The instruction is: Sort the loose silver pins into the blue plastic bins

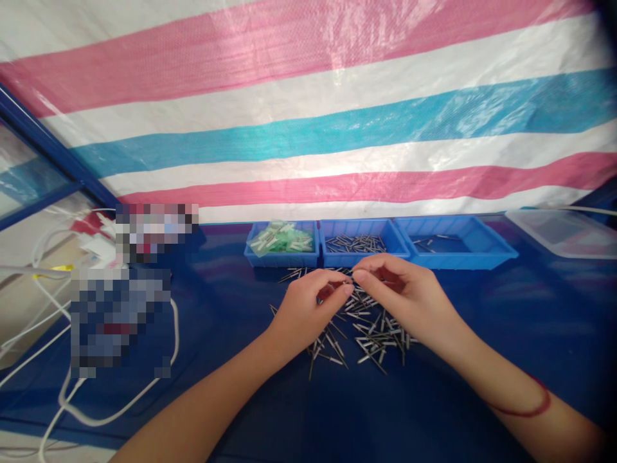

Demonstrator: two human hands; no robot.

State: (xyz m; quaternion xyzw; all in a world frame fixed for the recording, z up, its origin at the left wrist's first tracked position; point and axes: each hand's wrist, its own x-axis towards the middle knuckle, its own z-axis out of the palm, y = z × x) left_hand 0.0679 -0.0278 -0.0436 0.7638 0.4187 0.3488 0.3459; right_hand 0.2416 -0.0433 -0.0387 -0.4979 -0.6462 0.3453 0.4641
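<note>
Loose blind rivets (385,334), thin metal pins with thicker silvery sleeves, lie in a scattered pile on the blue tabletop. Above the pile, my left hand (308,305) is closed in a pinch, thumb and forefinger pointing right. My right hand (405,292) pinches from the other side, its fingertips meeting those of the left. Whatever sits between the fingertips is too small to make out. Just behind my hands stands a blue bin (359,260) with more rivets in it. Part of the pile is hidden under both hands.
Left of the middle bin, another blue bin (282,260) holds small green-and-white packets (282,238). The right bin (463,260) has a few rivets. A clear plastic lid (569,235) lies at the back right. White cables (176,328) loop on the left; a striped sheet (308,141) hangs behind.
</note>
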